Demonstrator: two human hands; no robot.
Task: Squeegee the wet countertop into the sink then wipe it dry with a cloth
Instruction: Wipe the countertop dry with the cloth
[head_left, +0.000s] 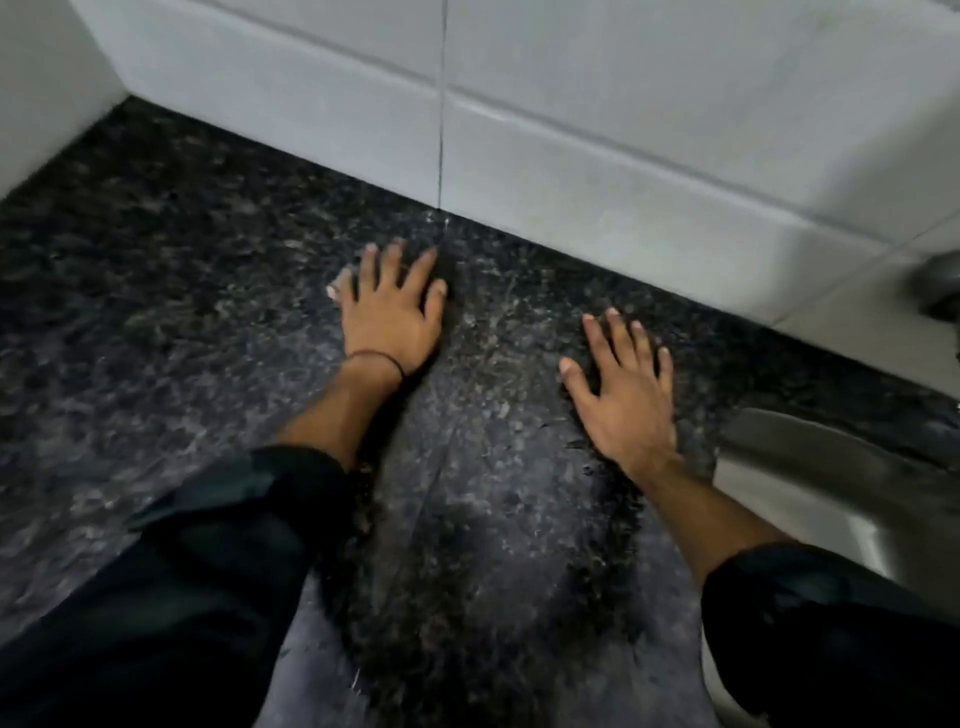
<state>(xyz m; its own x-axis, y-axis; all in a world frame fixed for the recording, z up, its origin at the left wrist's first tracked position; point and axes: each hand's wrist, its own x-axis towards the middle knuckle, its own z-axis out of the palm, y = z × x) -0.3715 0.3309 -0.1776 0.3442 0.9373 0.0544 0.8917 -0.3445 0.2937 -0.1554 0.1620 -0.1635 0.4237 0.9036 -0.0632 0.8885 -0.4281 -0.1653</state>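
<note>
The left hand (392, 304) is lying flat on the dark speckled desk (156, 291), fingers spread and gripping nothing; a thin band is sitting at its wrist and something pale is peeking out by the fingertips, too blurred to name. The right hand (621, 387) is also pressing down open-palmed and empty, nearer the sink (831, 499), with a dark sleeve (810, 623) pushed up the forearm. Between and below the two hands a darker, glistening patch is spreading over the stone — most likely the water that is waiting to be moved. Neither a squeegee nor a cloth is showing anywhere in view, so the person seems to be working, or about to work, with bare palms.

The risks are following from that: palms pushing water are likely to leave streaks and thin films behind, and a careless sweep toward the near edge could be sending water off the desk rather than rightward into the basin. Sleeves dragging through the wet patch could be soaking up and smearing it.

The sink is sitting at the right edge, only its metal rim and part of the bowl in frame — what it is holding cannot be told. The white tiled wall (623, 104) is bounding the desk behind.
</note>
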